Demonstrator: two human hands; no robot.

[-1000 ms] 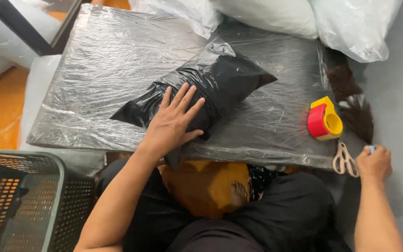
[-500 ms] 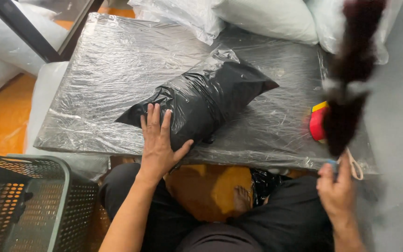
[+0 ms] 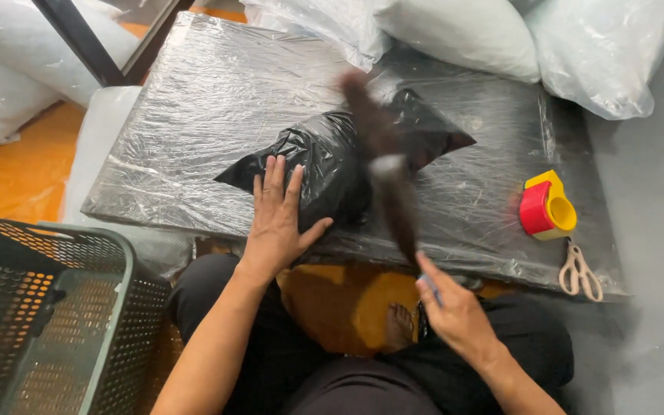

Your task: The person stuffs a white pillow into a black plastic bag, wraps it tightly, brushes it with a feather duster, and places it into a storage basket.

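My left hand [image 3: 278, 219] lies flat, fingers spread, on the soft, slippery black bag [image 3: 340, 157] mid-frame on the table [image 3: 194, 100] — my right hand [image 3: 455, 311] grips a blurred dark tassel [image 3: 386, 180] — light, floppy, best pinched at its base.

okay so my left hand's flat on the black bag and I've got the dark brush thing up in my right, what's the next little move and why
Probably bring the dark brush down onto the black bag. Your right hand holds it by its lower end, raised and motion-blurred above the bag, while your left hand lies flat on the bag's near edge, pinning it to the wrapped board.
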